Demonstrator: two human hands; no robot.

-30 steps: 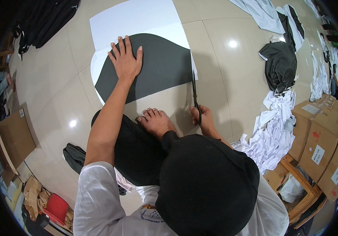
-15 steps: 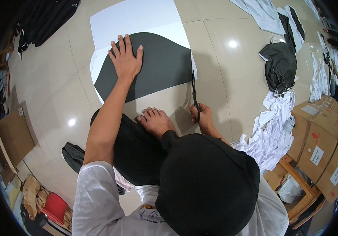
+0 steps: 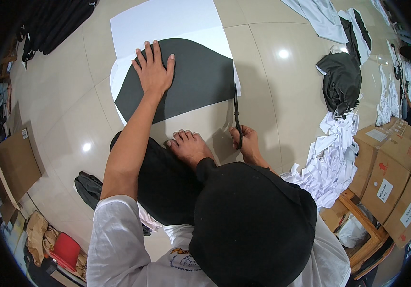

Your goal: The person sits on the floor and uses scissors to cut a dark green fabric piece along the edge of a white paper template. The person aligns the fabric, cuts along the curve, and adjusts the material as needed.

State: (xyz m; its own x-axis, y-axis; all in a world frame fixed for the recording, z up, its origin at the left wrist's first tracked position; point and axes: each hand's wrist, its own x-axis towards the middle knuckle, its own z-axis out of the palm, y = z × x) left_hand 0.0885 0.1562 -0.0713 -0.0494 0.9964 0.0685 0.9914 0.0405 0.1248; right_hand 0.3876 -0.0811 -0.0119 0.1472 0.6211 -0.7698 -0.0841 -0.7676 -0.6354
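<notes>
A glossy beige tiled floor [image 3: 282, 95] carries everything. White paper sheets [image 3: 167, 21] lie at upper centre with a dark curved pattern piece [image 3: 196, 76] on top; dark and white garments [image 3: 342, 81] lie at upper right. A heap of white cloth [image 3: 332, 162] and cardboard boxes [image 3: 392, 177] sit at right, flat cardboard [image 3: 16, 162] at left.

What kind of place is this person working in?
Probably a small garment workshop. The right hand works scissors along white sheets under a dark pattern piece, with heaps of white fabric and stacked cardboard boxes nearby.
</notes>
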